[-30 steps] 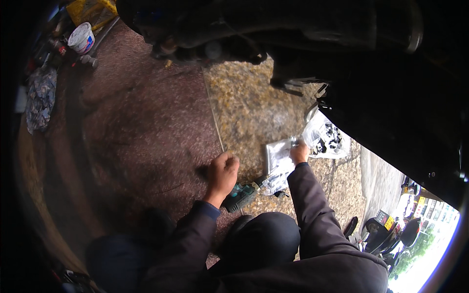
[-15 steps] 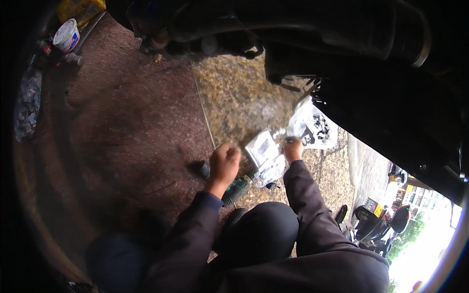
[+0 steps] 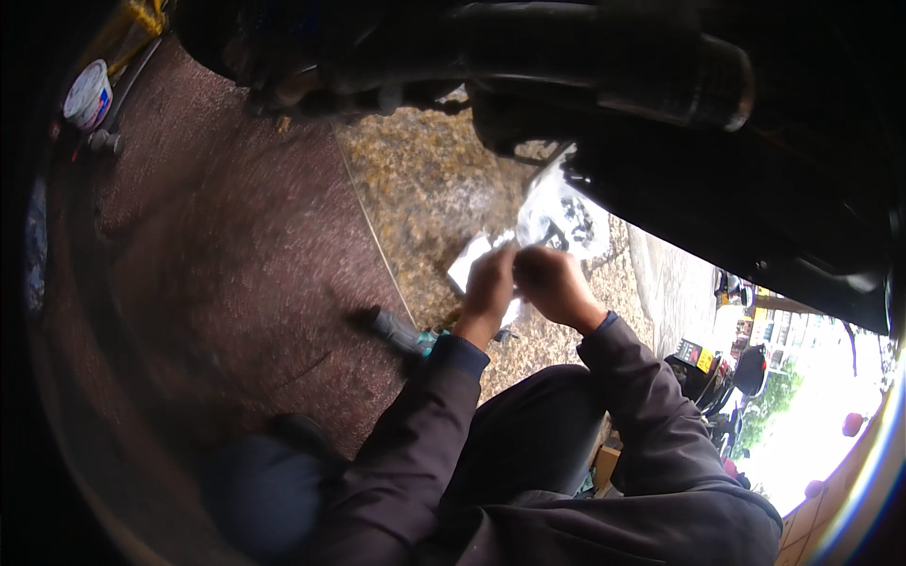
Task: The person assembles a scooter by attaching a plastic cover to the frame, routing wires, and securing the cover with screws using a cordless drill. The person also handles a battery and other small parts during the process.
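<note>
Two curled grips, left hand (image 3: 492,285) and right hand (image 3: 555,285), meet, any contents hidden; just beyond lies a clear plastic bag (image 3: 540,212) of small black pieces (image 3: 576,221), likely light, slippery, best pinched by its edge.

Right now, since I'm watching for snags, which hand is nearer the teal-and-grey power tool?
Left. In this view, the left hand is just up and right of the power tool; the right hand is farther right, beyond the left.
</note>
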Tool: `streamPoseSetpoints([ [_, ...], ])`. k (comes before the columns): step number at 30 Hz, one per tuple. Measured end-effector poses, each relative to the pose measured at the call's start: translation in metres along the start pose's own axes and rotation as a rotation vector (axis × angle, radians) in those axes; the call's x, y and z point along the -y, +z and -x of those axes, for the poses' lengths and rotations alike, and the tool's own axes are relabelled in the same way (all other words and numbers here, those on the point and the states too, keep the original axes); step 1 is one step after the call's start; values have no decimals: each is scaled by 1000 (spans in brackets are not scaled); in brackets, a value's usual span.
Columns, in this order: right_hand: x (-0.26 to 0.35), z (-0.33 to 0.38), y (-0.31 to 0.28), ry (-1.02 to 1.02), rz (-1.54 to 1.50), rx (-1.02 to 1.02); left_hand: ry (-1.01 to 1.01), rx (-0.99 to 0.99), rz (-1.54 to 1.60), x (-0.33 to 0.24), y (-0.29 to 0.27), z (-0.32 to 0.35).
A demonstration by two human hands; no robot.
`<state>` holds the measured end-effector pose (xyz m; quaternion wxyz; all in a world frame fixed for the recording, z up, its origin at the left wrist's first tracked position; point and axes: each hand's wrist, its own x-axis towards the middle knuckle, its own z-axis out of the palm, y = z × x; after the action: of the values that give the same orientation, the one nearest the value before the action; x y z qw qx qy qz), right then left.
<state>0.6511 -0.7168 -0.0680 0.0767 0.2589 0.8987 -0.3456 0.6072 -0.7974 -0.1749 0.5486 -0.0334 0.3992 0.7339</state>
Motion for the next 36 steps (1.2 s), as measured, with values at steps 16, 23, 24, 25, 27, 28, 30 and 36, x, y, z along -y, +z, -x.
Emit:
streamPoseSetpoints([
  [16, 56, 32, -2, 180, -684, 66, 1038, -159, -559, -109, 20, 3],
  [23, 54, 32, -4, 167, -728, 32, 1065, -165, -643, -105, 19, -1],
  [24, 54, 31, -5, 175, -742, 20, 1073, -165, -647, -105, 19, -1],
  [25, 55, 31, -5, 155, -762, 17, 1053, -150, -633, -105, 18, -1],
  [27, 54, 29, -6, 158, -738, 0, 1048, -129, -596, -105, 17, -1],
  [28, 54, 28, -6, 166, -759, -22, 1036, -134, -594, -105, 15, -2],
  [30, 52, 26, -8, 178, -832, -42, 1025, -143, -575, -106, 13, -3],
  [36, 49, 19, -8, 213, -993, -109, 868, -347, -364, -99, 13, 11],
])
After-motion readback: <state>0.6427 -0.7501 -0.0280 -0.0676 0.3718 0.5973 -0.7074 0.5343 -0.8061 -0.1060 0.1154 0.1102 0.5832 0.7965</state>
